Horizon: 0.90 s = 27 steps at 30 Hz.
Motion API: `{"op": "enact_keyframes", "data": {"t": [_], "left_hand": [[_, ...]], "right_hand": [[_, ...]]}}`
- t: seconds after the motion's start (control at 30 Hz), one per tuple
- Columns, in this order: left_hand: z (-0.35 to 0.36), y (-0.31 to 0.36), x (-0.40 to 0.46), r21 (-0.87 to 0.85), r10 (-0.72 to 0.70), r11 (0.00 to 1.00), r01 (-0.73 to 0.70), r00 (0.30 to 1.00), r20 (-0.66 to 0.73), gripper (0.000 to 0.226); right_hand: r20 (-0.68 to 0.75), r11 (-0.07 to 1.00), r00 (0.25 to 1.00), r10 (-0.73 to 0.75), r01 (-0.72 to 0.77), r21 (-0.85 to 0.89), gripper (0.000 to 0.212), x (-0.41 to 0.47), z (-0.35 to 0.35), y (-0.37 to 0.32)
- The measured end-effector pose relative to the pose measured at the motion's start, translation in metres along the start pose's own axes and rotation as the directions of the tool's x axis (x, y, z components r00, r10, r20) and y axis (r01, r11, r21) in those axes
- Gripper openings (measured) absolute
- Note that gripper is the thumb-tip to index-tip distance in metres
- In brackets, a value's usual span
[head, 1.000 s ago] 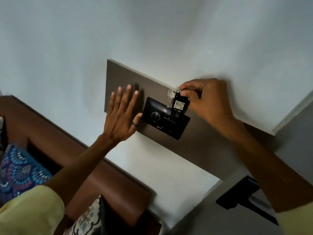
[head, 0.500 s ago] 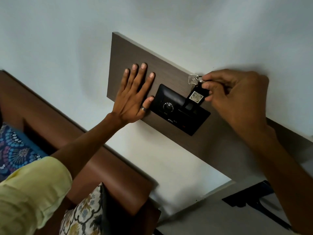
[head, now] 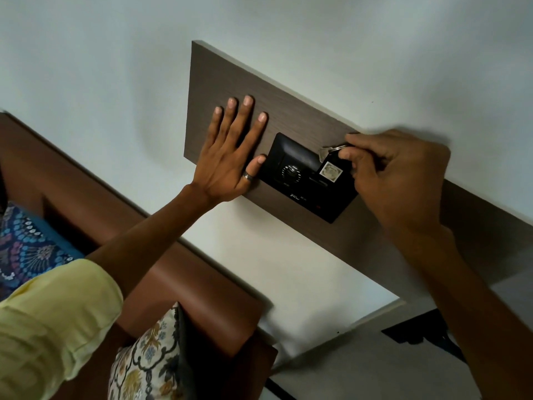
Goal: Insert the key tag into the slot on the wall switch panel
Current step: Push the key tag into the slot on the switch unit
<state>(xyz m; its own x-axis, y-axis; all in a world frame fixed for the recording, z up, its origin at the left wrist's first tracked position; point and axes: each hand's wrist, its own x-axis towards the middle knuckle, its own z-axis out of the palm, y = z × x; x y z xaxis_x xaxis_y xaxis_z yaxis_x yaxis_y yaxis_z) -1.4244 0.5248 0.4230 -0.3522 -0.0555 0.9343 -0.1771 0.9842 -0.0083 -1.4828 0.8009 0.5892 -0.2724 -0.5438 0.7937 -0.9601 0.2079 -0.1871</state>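
Now the right hand (head: pixel 395 171) pinches the key tag (head: pixel 331 172) at its ring end, long axis slanting down-left onto the switch panel (head: pixel 300 194); possibly already entering the slot. Left hand (head: pixel 227 157) lies flat, fingers spread, beside it.

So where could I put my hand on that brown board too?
Bare board shows above the left hand, up to its top corner. It is crowded around the black switch panel, where the right hand holds the key tag. The strip below the panel is narrow.
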Motion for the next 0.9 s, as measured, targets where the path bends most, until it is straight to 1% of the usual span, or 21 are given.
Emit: {"op": "enact_keyframes", "data": {"t": [0.13, 0.43, 0.53, 0.6, 0.67, 0.77, 0.83, 0.9], "left_hand": [[0.0, 0.003, -0.002, 0.009, -0.034, 0.999, 0.034, 0.999, 0.015, 0.072], [-0.014, 0.01, 0.001, -0.003, -0.066, 0.998, 0.066, 0.997, 0.043, 0.068], [-0.023, 0.015, 0.002, 0.018, -0.072, 0.997, 0.071, 0.995, 0.073, 0.066], [-0.032, 0.016, 0.004, 0.029, -0.072, 0.997, 0.069, 0.992, 0.108, 0.066], [-0.045, 0.019, 0.006, 0.044, -0.068, 0.997, 0.062, 0.986, 0.154, 0.067], [-0.063, 0.022, 0.009, 0.07, -0.081, 0.995, 0.066, 0.967, 0.24, 0.067], [-0.074, 0.027, 0.011, 0.078, -0.103, 0.993, 0.083, 0.952, 0.288, 0.067], [-0.083, 0.032, 0.014, 0.078, -0.13, 0.991, 0.111, 0.935, 0.33, 0.068]], "right_hand": [[-0.026, 0.996, 0.998, -0.059, 0.057, -0.072, 0.015, -0.002, 0.002, -0.001], [-0.088, 0.999, 0.995, -0.039, 0.038, -0.019, 0.014, -0.01, 0.011, 0.001], [-0.086, 0.998, 0.994, -0.06, 0.058, -0.022, 0.015, -0.012, 0.013, -0.001], [-0.075, 0.999, 0.996, -0.039, 0.037, -0.022, 0.014, -0.011, 0.012, -0.002], [-0.034, 0.999, 0.999, -0.004, 0.002, -0.044, 0.012, -0.009, 0.009, -0.004], [0.112, 0.989, 0.992, 0.055, -0.038, -0.141, 0.008, -0.005, 0.007, -0.006], [0.179, 0.989, 0.977, 0.112, -0.092, -0.115, 0.012, 0.0, 0.004, -0.006], [0.218, 0.984, 0.96, 0.175, -0.173, -0.03, 0.02, 0.006, -0.001, -0.007]]}}
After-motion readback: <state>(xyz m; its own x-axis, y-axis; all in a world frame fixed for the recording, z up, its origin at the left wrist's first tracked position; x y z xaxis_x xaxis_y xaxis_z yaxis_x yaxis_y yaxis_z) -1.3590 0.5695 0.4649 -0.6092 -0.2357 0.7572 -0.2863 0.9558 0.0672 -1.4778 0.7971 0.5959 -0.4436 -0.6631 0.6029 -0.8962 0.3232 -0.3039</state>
